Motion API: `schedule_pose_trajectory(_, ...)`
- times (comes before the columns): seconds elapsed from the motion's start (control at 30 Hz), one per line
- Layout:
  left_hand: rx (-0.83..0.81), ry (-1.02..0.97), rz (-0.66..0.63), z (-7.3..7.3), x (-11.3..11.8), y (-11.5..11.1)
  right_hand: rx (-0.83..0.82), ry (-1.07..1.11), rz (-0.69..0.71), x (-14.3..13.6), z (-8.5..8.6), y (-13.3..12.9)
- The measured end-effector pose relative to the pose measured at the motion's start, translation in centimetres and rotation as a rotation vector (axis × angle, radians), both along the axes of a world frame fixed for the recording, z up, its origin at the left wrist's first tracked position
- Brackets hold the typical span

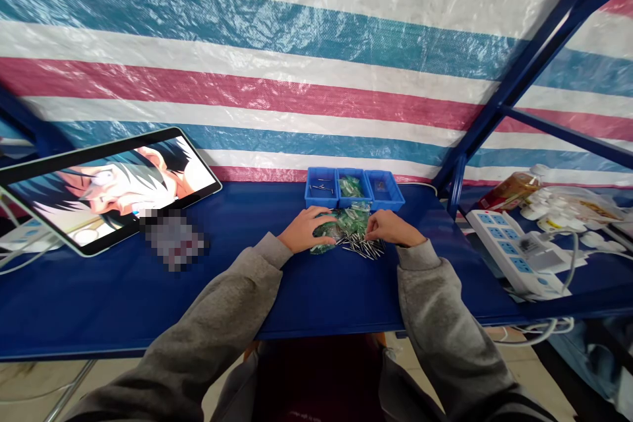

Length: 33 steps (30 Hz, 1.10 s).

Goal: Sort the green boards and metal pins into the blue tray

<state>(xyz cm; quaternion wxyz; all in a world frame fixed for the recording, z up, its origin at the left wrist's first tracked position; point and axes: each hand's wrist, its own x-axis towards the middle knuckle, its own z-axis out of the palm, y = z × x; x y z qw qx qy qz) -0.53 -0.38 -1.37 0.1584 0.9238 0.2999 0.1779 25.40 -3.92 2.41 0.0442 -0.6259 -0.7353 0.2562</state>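
Observation:
My left hand (307, 229) rests at the left side of a heap of green plastic bags (346, 221). Its thumb and fingers are apart in a curve against the bags, not visibly closed on one. A loose pile of thin metal screws or pins (363, 247) lies in front of the bags. At the right edge of that pile my right hand (393, 228) has its fingertips pinched together; what is between them is too small to make out. Just behind stand three blue bins: the left bin (312, 200) holds a few metal pins, the middle bin (341, 200) green bags, the right bin (393, 194) a small item.
A tablet (111, 184) leans on the left of the blue table (326, 303), with a blurred object (177, 241) before it. On the right are a power strip (514, 254), cables, a bottle (512, 188) and a plastic bag (578, 204). Blue frame posts (494, 112) flank a striped tarp.

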Motion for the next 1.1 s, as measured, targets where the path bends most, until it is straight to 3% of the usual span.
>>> schedule_pose_trajectory(0.27,0.056,-0.069,-0.021,-0.1,0.1,-0.2,-0.017,0.004,-0.020,-0.4,-0.6,0.2)
schedule_pose_trajectory(0.77,0.060,-0.078,-0.007,0.1,0.1,-0.3,-0.022,-0.085,-0.070,-1.2,0.1,-0.1)
schedule_pose_trajectory(1.1,0.091,-0.123,-0.004,0.1,0.3,-0.5,0.112,0.004,-0.123,-1.1,0.0,0.1)
